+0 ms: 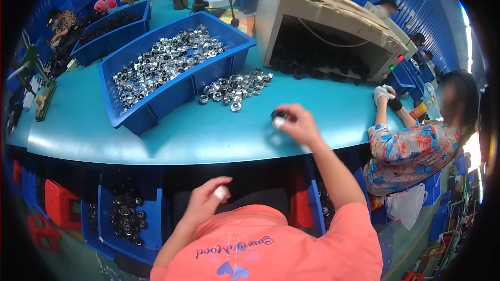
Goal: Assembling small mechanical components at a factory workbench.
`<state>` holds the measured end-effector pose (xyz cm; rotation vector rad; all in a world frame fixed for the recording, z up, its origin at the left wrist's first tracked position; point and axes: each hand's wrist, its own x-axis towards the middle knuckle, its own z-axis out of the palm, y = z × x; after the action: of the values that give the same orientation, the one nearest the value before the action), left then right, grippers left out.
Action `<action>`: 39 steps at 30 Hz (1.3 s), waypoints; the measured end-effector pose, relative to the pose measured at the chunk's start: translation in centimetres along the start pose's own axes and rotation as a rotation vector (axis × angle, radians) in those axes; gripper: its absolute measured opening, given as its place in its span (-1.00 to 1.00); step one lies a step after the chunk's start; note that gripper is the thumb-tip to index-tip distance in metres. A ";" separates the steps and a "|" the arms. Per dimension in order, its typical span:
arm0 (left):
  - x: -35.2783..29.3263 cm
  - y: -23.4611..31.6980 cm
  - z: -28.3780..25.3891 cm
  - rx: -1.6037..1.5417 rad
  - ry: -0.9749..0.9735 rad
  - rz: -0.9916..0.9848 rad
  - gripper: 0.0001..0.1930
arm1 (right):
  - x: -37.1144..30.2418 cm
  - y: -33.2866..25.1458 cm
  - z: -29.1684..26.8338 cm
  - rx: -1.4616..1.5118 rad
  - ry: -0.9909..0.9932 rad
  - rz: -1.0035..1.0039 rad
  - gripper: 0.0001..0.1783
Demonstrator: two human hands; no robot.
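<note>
Over the table, my right hand point(298, 125) pinches a small black round part point(278, 115) between thumb and fingers; a white cover wraps one fingertip. My left hand point(205, 199) hangs low in front of my body, below the table's edge. Its fingers are stretched apart from the thumb, which also wears a white cover, and nothing shows in it. Beyond the right hand lies a loose pile of shiny silver round metal parts point(236, 88). Many more fill the large blue bin point(172, 96) behind the pile, to the left.
A box-like metal cabinet point(264, 31) holding black round parts stands at the back right of the teal table point(203, 140). Below the edge, a blue crate point(159, 213) holds black-and-silver parts. A co-worker in a floral shirt point(411, 148) sits at the right. Red stools point(61, 205) stand left.
</note>
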<state>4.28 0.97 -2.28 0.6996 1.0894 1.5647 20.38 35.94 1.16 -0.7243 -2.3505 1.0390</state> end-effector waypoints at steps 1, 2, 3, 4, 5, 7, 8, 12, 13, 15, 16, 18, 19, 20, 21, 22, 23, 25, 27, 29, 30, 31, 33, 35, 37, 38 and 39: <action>1.1 -0.4 0.9 -0.136 -0.069 -0.032 -0.38 | -3.1 -3.3 2.3 0.076 -0.037 -0.089 -0.47; 2.1 -0.5 1.6 -0.262 -0.121 -0.052 -0.36 | -5.3 -5.8 4.0 0.115 -0.055 -0.158 -0.45; 3.1 -0.7 2.4 -0.374 -0.173 -0.081 -0.33 | -7.3 -7.7 5.1 0.133 -0.056 -0.200 -0.43; 3.9 -1.1 2.9 -0.462 -0.200 -0.092 -0.31 | -8.8 -8.9 6.2 0.138 -0.055 -0.212 -0.40; 4.3 -1.5 3.1 -0.510 -0.206 -0.088 -0.28 | -9.8 -9.8 7.3 0.121 -0.052 -0.210 -0.37; 4.3 -3.1 2.7 -0.532 -0.186 -0.054 -0.29 | -11.0 -10.3 9.0 0.072 -0.049 -0.192 -0.35; 4.3 -3.8 2.3 -0.542 -0.182 -0.034 -0.32 | -11.1 -10.3 9.4 0.033 -0.042 -0.194 -0.34; 2.9 -4.8 1.1 -0.679 -0.119 -0.053 -0.40 | -10.0 -8.3 9.7 0.192 -0.097 -0.155 -0.49; 2.5 -4.8 0.8 -0.722 -0.119 -0.057 -0.41 | -8.7 -8.7 8.7 0.208 -0.083 -0.068 -0.60; 2.3 -4.7 0.6 -0.756 -0.115 -0.053 -0.40 | -5.2 -8.1 7.6 0.010 0.058 -0.157 -0.68; 2.1 -4.6 0.6 -0.765 -0.128 -0.047 -0.40 | -3.4 -7.9 7.1 -0.040 0.075 -0.152 -0.64; 1.8 -4.2 0.8 -0.771 -0.148 -0.046 -0.40 | 0.0 -6.6 7.7 -0.278 0.159 -0.337 -0.59; 1.7 -4.1 0.8 -0.766 -0.150 -0.045 -0.41 | 1.1 -6.2 8.2 -0.347 0.160 -0.364 -0.56; 1.7 -4.0 0.8 -0.763 -0.152 -0.047 -0.41 | 2.1 -5.9 8.8 -0.418 0.163 -0.390 -0.54; 1.6 -3.8 0.9 -0.752 -0.143 -0.043 -0.42 | 2.7 -5.7 9.4 -0.440 0.124 -0.347 -0.51; 1.4 -3.7 0.9 -0.747 -0.127 -0.039 -0.42 | 3.0 -5.7 9.9 -0.461 0.077 -0.305 -0.48; 1.2 -3.6 0.9 -0.741 -0.113 -0.036 -0.43 | 3.3 -5.7 10.2 -0.467 0.072 -0.294 -0.50; 1.0 -3.6 0.8 -0.754 -0.104 -0.046 -0.43 | 3.5 -5.6 10.5 -0.482 0.064 -0.272 -0.54; 0.9 -3.6 0.6 -0.769 -0.098 -0.052 -0.42 | 3.7 -5.5 10.9 -0.505 0.052 -0.263 -0.59; 0.9 -3.5 0.7 -0.787 -0.096 -0.053 -0.41 | 3.8 -5.1 10.9 -0.528 0.038 -0.249 -0.63; 1.0 -3.3 0.8 -0.785 -0.094 -0.052 -0.40 | 3.8 -4.9 10.8 -0.540 0.031 -0.240 -0.65; 1.0 -3.1 0.9 -0.782 -0.088 -0.050 -0.39 | 3.8 -4.7 11.0 -0.548 0.022 -0.234 -0.67; 0.9 -2.7 1.1 -0.724 -0.071 -0.033 -0.37 | 3.3 -3.7 10.6 -0.549 0.058 -0.297 -0.65; 0.6 -2.3 1.0 -0.615 -0.036 -0.002 -0.35 | 1.9 -4.7 10.4 -0.406 0.062 -0.287 -0.64; 0.2 -1.7 1.7 -0.023 0.160 0.142 -0.37 | -1.2 -7.3 9.2 -0.128 0.033 -0.191 -0.63; 0.2 -1.5 1.9 0.274 0.247 0.200 -0.37 | -2.8 -7.5 9.1 -0.039 0.057 -0.161 -0.62; 0.2 -1.4 1.9 0.451 0.286 0.267 -0.39 | -4.4 -7.6 9.2 0.049 0.077 -0.131 -0.61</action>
<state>6.44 1.78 -2.77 0.9737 1.6469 1.6947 16.14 23.98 0.59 -0.5738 -2.2658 0.9914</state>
